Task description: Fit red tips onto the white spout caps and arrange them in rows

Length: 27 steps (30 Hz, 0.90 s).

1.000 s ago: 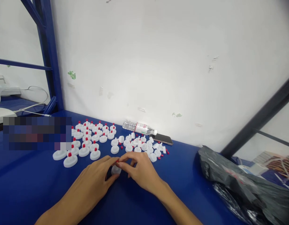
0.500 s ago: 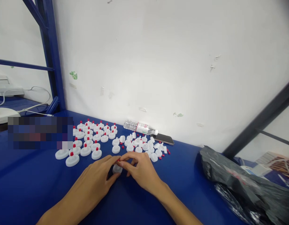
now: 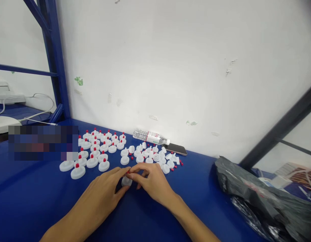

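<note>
White lid (image 3: 126, 182) marks my clock's centre, over the blue table (image 3: 145, 218). At 3 o'clock lies a dark plastic bag (image 3: 266, 201). My left hand (image 3: 105, 188) holds the lid from 8; my right hand (image 3: 154, 183) pinches narrowly from 4. A bottle (image 3: 152, 137) lies at 1, red-capped lids (image 3: 92, 162) at 10. Smallest: the red cap (image 3: 128, 172), inside that pinch.

2 hands (image 3: 105, 188), 20+ red-capped pcs (image 3: 78, 172), 1 btl (image 3: 153, 137), 1 ph (image 3: 176, 149)

Bottle (image 3: 150, 137) behind the lids (image 3: 156, 157)
</note>
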{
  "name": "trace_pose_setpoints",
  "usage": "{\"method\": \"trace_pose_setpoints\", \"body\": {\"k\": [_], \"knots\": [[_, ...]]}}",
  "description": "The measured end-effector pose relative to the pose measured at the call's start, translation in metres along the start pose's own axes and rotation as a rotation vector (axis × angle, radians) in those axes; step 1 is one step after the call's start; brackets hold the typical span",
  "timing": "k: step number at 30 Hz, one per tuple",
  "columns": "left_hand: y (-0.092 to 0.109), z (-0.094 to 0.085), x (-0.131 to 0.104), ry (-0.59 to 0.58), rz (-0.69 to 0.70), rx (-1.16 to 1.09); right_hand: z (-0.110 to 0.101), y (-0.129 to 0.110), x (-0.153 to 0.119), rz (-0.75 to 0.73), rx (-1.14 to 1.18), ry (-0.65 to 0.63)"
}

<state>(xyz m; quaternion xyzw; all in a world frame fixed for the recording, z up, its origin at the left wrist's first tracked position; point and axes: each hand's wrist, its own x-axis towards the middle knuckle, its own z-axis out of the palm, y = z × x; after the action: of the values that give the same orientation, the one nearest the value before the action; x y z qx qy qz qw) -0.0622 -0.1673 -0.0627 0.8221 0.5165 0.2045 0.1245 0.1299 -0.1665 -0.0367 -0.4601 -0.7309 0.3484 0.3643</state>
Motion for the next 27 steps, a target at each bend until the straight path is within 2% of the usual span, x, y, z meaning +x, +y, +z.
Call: {"method": "trace_pose_setpoints", "body": {"k": [7, 16, 23, 27], "knots": [[0.004, -0.0049, 0.0016, -0.057, -0.046, -0.01, -0.0037, -0.0013, -0.0006, -0.036, -0.051, -0.018], [0.0047, -0.0042, 0.0015, -0.04, -0.024, -0.018, 0.0044, -0.0027, -0.0024, -0.076, -0.216, 0.139], [0.0048, -0.0052, 0.003, -0.067, -0.045, -0.024, 0.0043, 0.0013, -0.0031, -0.149, -0.287, 0.084], [0.0052, -0.0054, 0.0032, -0.06, -0.051, 0.024, 0.0052, 0.0028, -0.0022, -0.146, -0.313, 0.1]]}}
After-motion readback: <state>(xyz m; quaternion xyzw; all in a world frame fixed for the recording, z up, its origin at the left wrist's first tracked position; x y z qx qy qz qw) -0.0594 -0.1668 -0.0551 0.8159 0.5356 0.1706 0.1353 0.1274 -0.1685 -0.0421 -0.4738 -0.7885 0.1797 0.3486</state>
